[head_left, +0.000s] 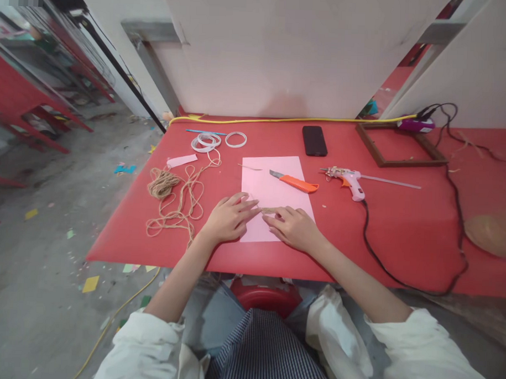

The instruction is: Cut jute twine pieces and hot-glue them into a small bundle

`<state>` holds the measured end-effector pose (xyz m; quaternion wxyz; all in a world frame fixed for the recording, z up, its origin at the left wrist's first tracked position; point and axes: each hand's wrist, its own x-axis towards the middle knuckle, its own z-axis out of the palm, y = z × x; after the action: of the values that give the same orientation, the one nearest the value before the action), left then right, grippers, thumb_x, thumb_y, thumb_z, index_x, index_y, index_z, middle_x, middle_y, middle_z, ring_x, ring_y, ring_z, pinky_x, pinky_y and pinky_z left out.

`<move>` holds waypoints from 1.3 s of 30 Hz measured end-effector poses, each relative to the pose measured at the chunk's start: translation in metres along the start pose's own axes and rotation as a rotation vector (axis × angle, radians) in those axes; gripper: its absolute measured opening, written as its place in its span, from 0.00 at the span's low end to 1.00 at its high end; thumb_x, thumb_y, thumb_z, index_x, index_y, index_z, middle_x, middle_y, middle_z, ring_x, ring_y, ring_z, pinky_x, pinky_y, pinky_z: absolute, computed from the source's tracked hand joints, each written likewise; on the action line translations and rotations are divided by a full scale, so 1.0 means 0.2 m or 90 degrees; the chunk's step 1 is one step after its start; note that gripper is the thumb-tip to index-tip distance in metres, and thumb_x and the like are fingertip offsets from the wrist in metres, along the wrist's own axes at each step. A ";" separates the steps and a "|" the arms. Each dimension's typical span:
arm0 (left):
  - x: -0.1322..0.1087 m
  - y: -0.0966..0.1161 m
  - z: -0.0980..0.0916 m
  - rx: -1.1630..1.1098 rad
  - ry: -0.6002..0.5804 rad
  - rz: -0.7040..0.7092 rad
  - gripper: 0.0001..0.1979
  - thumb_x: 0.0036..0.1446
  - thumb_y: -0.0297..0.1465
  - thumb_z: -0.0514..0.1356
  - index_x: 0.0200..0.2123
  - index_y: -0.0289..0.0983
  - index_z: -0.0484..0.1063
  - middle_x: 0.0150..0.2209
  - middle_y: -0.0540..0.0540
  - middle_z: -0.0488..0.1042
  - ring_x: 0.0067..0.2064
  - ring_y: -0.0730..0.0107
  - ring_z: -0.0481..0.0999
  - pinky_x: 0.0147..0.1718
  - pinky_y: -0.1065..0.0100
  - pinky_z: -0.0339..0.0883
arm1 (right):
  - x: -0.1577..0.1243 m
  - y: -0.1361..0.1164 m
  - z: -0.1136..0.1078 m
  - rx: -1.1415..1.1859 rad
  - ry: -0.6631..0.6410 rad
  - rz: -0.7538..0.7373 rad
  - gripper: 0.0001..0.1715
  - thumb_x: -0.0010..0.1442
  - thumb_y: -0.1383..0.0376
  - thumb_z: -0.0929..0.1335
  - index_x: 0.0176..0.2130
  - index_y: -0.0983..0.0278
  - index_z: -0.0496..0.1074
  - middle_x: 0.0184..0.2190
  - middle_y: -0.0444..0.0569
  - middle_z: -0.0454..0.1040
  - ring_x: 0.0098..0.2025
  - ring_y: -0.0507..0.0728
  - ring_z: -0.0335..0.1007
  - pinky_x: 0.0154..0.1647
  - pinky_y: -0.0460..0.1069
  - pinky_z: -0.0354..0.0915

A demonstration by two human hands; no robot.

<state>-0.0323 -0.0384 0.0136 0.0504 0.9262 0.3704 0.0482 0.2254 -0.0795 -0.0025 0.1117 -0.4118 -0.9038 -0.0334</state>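
Over a pink sheet of paper (268, 234), my left hand (231, 216) and my right hand (293, 227) meet at a short piece of tan twine (269, 210). My left fingertips touch its left end, while the fingers of my right hand are closed on its right part. An orange cutter knife (297, 183) lies on the paper above my right hand, beside a thin strand (250, 168). Left of my left hand, loose twine (186, 201) trails from a bundle (162, 183).
On the red table (401, 233) are a pink glue gun (348, 180) with a black cable, a phone (314, 141), a wooden frame (411, 163), white rings (205, 142), a blue stick (205, 132) and a pink strip (182, 160). A yellow cable (280, 120) runs along the back.
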 end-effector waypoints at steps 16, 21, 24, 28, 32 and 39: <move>0.01 -0.01 0.00 -0.021 -0.023 0.012 0.33 0.57 0.28 0.51 0.67 0.46 0.65 0.70 0.52 0.62 0.74 0.56 0.52 0.66 0.48 0.55 | -0.05 0.03 0.05 0.073 0.110 0.007 0.22 0.73 0.57 0.59 0.52 0.61 0.79 0.40 0.53 0.76 0.42 0.57 0.68 0.40 0.50 0.58; 0.02 -0.01 -0.01 -0.032 -0.036 0.017 0.35 0.56 0.27 0.51 0.67 0.44 0.64 0.71 0.51 0.59 0.75 0.56 0.50 0.67 0.47 0.54 | -0.04 0.04 0.05 0.109 0.063 0.065 0.22 0.73 0.58 0.60 0.57 0.60 0.76 0.42 0.52 0.74 0.40 0.56 0.69 0.39 0.49 0.61; 0.02 -0.01 -0.01 -0.042 -0.039 0.020 0.36 0.55 0.27 0.51 0.68 0.45 0.63 0.72 0.51 0.59 0.75 0.56 0.49 0.67 0.47 0.53 | -0.02 0.04 0.05 0.135 0.011 0.055 0.24 0.72 0.57 0.61 0.60 0.60 0.74 0.44 0.53 0.73 0.40 0.56 0.69 0.40 0.49 0.63; 0.02 0.00 -0.01 -0.042 -0.040 0.015 0.36 0.55 0.28 0.52 0.68 0.47 0.63 0.72 0.51 0.59 0.75 0.56 0.50 0.67 0.46 0.53 | -0.01 0.04 0.06 0.154 0.013 0.031 0.24 0.73 0.57 0.61 0.60 0.62 0.74 0.46 0.55 0.74 0.44 0.57 0.70 0.45 0.51 0.66; 0.01 0.01 -0.01 -0.010 -0.013 0.012 0.34 0.56 0.28 0.51 0.67 0.47 0.65 0.73 0.51 0.56 0.75 0.54 0.49 0.67 0.45 0.53 | -0.01 0.04 0.07 0.144 0.022 0.019 0.24 0.72 0.56 0.62 0.59 0.63 0.75 0.45 0.56 0.75 0.45 0.58 0.70 0.45 0.51 0.67; 0.00 0.04 0.00 0.031 0.028 -0.010 0.31 0.57 0.28 0.53 0.64 0.44 0.68 0.69 0.42 0.62 0.71 0.48 0.55 0.61 0.47 0.61 | -0.02 0.04 0.05 0.175 0.030 0.037 0.22 0.72 0.59 0.61 0.58 0.62 0.75 0.47 0.55 0.75 0.46 0.57 0.72 0.46 0.51 0.68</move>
<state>-0.0275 -0.0439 0.0147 0.0199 0.9231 0.3795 0.0591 0.2319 -0.0753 -0.0126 0.1894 -0.4181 -0.8845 0.0843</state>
